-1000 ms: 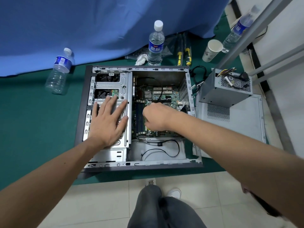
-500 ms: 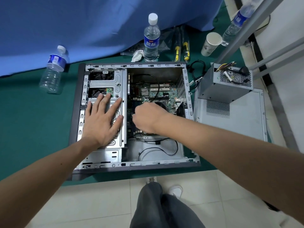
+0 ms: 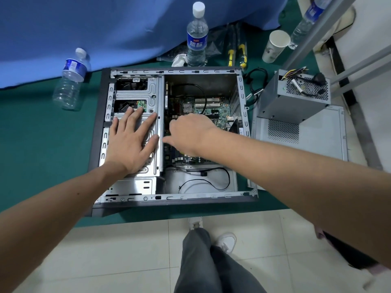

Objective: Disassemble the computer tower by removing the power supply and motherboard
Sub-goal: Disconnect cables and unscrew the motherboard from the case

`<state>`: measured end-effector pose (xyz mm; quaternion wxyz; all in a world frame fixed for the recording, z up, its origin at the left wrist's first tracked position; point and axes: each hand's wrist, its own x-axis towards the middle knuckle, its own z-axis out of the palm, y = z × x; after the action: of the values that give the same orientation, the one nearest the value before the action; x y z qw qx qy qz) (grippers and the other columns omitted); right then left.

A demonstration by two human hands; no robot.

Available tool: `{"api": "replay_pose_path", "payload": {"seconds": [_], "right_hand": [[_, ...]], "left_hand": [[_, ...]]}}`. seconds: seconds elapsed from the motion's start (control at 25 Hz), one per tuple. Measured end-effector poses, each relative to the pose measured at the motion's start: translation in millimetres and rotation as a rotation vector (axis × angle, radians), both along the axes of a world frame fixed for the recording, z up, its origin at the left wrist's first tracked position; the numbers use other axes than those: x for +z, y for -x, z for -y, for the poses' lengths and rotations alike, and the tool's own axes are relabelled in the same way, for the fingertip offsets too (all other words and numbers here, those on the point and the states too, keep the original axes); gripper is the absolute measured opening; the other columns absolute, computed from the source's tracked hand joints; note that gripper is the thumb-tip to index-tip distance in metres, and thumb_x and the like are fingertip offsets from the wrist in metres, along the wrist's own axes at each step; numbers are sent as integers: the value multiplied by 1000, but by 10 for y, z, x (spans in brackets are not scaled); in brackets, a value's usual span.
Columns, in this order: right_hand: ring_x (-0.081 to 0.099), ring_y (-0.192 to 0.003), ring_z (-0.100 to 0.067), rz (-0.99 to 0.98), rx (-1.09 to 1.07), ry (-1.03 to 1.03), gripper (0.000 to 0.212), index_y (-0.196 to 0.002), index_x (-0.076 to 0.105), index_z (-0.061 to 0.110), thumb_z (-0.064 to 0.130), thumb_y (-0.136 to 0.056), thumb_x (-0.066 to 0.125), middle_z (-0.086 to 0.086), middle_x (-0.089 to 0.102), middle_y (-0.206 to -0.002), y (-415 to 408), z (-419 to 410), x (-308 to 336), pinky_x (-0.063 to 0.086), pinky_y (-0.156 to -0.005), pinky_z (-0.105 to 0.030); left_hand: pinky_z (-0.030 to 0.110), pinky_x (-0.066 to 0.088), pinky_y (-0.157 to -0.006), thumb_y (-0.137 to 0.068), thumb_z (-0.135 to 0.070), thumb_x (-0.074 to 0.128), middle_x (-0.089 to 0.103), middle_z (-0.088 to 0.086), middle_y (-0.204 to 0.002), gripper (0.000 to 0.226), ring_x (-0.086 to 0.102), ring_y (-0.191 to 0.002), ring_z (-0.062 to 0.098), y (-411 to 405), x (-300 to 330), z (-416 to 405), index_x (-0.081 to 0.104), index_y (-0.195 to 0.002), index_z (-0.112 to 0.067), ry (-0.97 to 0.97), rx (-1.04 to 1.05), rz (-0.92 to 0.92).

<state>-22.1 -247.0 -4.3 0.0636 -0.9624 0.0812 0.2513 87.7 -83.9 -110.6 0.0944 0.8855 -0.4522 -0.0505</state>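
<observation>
I am pressing my left hand (image 3: 132,142), fingers spread flat, on the drive cage (image 3: 148,92) of the open computer tower (image 3: 99,123). My right hand (image 3: 189,132) is reaching down over the motherboard (image 3: 211,108); I cannot tell whether its fingers are pinching anything. The power supply (image 3: 294,98) is sitting outside on the side panel (image 3: 317,140).

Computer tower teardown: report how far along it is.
Done: the power supply sits outside the computer tower, on the removed side panel to its right. In hand: the left hand presses flat on the drive cage, while the right hand reaches down onto the motherboard; what its fingers do is hidden. Left: the motherboard is still inside the case.
</observation>
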Motion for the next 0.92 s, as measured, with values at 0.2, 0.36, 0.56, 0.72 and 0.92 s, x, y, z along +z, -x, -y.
{"api": "replay_pose_path", "payload": {"seconds": [0.2,0.36,0.56,0.72,0.92], "right_hand": [[42,-104,-24,38,304,-212,22,-110,52,22,12,-90,56,0,37,-104,33,107,69,37,-72,-35],[54,-105,-31,-56,77,-7,45,-129,50,13,47,-101,40,-10,55,-119,-14,28,39,44,-75,-40],[38,-101,-24,4,236,-184,23,-116,50,19,12,-93,50,-2,38,-105,-13,172,58,38,-74,-38],[53,-111,-34,-53,36,-52,40,-127,52,13,43,-101,44,-12,53,-120,57,147,-16,42,-77,-40],[39,-100,-25,67,219,-249,24,-112,53,18,7,-90,51,-3,42,-106,42,253,-5,38,-73,-36]], "left_hand": [[50,4,-120,-97,-62,19,21,4,-161,59,6,-150,22,-11,-8,0,18,-153,-44,-2,-6,-8],[51,5,-120,-97,-61,22,23,3,-160,58,8,-150,22,-15,-8,2,21,-153,-43,8,1,-6],[50,4,-120,-98,-60,23,23,4,-160,58,8,-150,22,-5,14,9,23,-153,-42,8,3,-18],[49,4,-120,-97,-59,22,22,4,-160,59,8,-150,22,0,35,13,23,-153,-41,-11,8,-9],[50,5,-120,-97,-60,22,22,4,-160,59,8,-150,22,5,36,9,23,-153,-42,-7,10,-7]]}}
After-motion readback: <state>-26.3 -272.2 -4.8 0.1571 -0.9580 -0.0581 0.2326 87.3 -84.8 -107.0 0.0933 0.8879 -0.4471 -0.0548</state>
